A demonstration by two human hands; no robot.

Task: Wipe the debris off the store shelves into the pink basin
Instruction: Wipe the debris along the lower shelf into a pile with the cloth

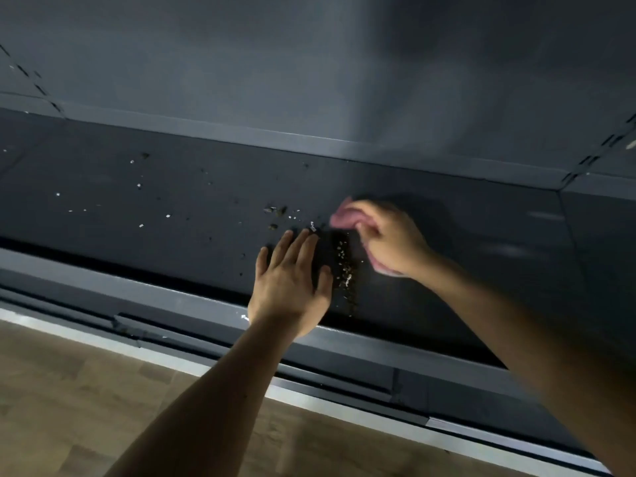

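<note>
On matte shelf, gritty debris, bunched pink cloth

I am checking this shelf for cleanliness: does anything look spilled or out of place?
Yes. Debris lies scattered over the dark shelf, thickest in a line between the left hand and the right hand gripping a pink cloth.

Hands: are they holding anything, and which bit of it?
The right hand grips a bunched pink cloth around its middle; the left hand lies flat, holding nothing.

i see a dark grey shelf speckled with white and brown debris. the cloth is pink; the floor is light wood-grain.
</note>
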